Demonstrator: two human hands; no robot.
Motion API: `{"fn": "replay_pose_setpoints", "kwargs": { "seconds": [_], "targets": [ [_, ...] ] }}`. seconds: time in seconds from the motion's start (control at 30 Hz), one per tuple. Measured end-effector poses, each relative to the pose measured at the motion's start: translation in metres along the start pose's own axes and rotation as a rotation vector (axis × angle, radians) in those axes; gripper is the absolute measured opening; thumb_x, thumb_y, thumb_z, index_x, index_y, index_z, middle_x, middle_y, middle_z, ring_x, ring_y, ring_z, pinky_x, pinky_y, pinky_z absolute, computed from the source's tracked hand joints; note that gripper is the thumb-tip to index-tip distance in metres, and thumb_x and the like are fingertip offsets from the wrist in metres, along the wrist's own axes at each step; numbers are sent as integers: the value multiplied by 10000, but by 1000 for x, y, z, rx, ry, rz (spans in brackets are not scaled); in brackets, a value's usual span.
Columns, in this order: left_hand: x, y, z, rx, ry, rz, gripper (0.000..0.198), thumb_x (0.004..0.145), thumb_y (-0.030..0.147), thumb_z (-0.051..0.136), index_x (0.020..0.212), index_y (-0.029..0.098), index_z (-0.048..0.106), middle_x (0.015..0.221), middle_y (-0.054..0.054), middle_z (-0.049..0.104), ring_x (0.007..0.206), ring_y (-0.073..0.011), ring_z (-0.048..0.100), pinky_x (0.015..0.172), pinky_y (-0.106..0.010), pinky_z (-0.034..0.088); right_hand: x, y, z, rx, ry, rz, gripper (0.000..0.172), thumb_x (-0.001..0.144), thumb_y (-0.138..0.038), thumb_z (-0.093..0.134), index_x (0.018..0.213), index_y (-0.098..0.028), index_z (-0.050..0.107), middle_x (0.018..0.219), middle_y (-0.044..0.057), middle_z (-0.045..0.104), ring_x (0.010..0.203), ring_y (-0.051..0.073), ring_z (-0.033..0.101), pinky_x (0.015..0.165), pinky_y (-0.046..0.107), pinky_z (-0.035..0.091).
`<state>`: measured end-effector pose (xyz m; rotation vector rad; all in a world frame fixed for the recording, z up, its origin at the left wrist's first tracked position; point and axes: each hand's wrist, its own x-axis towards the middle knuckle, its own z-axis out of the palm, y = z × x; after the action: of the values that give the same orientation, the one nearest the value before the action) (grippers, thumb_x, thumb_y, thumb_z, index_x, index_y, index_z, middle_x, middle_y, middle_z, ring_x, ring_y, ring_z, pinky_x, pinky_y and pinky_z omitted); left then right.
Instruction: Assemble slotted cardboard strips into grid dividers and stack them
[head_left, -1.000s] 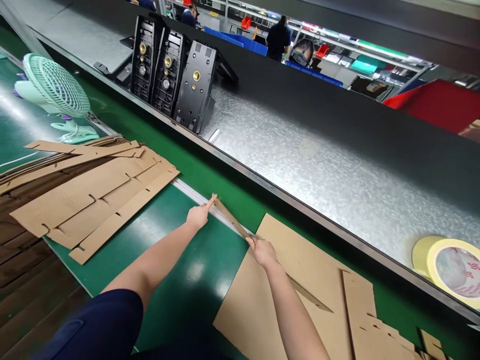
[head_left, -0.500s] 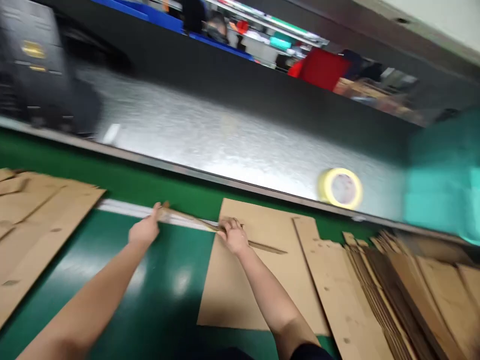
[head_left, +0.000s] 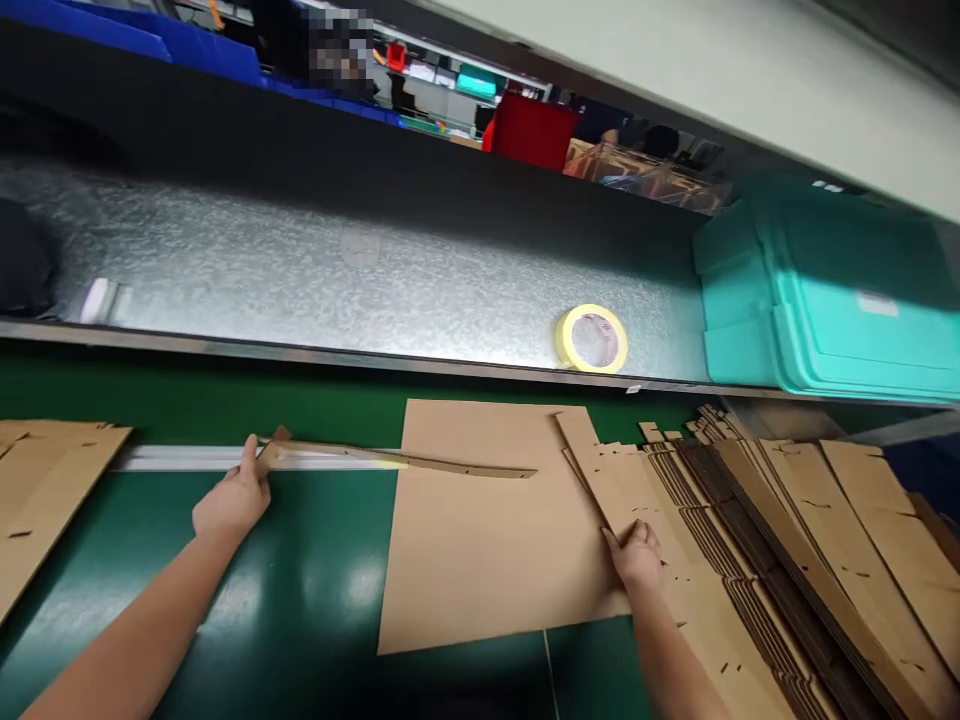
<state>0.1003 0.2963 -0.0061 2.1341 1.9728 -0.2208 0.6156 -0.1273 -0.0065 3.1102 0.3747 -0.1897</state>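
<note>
My left hand (head_left: 234,495) is closed on the left end of a narrow cardboard strip (head_left: 457,467), pinched between thumb and fingers. The strip reaches rightward, seen almost edge-on, above a flat plain cardboard sheet (head_left: 465,550). On the right, my right hand (head_left: 637,560) grips the left edge of a slotted cardboard piece (head_left: 600,470). That piece's edge is raised a little, and it lies at the near side of a fanned stack of cut cardboard pieces (head_left: 720,560). My right fingertips are partly hidden.
A metal shelf (head_left: 300,270) runs above the green tabletop (head_left: 300,590). On it are a yellow tape roll (head_left: 564,345), a teal lidded bin (head_left: 750,300) and a small white object (head_left: 97,300). More cardboard (head_left: 52,490) lies at the left. A person is partly visible beyond.
My right hand has let go of the strip and moved right to the slotted piece. My left hand still holds the strip. The view has turned right, bringing more of the teal bin into sight.
</note>
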Motion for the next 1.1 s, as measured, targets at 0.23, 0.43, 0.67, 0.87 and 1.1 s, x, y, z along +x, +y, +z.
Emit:
{"fn": "replay_pose_setpoints", "kwargs": {
  "seconds": [0.23, 0.43, 0.67, 0.87, 1.1],
  "targets": [
    [-64, -37, 7, -139, 66, -2, 501, 895, 264, 407, 1390, 201, 364, 1311, -100, 542, 1129, -220, 561, 892, -317, 475, -37, -102, -16, 245, -327, -645, 835, 830, -648, 295, 1484, -134, 222, 1447, 161, 404, 1320, 314, 398, 1093, 447, 326],
    [-72, -60, 29, -227, 74, -104, 343, 917, 233, 385, 1242, 258, 494, 1209, -41, 621, 1028, -185, 615, 820, -291, 492, -169, -250, -31, 298, -1050, -1202, 654, 902, -593, 340, 1474, -282, 279, 1523, -1, 296, 1405, 185, 255, 1176, 372, 165],
    [-76, -60, 36, -317, 101, -146, 294, 939, 249, 368, 1228, 216, 415, 1087, -77, 646, 938, -205, 633, 725, -305, 479, -208, -308, -11, 209, -1280, -1148, 713, 868, -670, 357, 1452, -262, 340, 1277, 65, 583, 1044, 204, 596, 1006, 377, 415],
    [-80, -59, 36, -274, 192, -47, 608, 913, 149, 351, 1468, 286, 143, 1119, -43, 603, 963, -171, 608, 720, -256, 465, -193, -314, 12, 197, -1315, -923, 816, 812, -720, 425, 1430, -189, 380, 1005, 89, 644, 808, 180, 610, 726, 323, 495],
    [-79, -58, 39, -145, 135, 19, 833, 827, 34, 380, 1500, 343, -3, 1028, -43, 603, 928, -177, 612, 737, -266, 485, -182, -331, 13, 69, -937, -1261, 520, 893, -583, 395, 1153, -210, 648, 1128, 93, 644, 1038, 240, 587, 919, 350, 431]
  ]
}}
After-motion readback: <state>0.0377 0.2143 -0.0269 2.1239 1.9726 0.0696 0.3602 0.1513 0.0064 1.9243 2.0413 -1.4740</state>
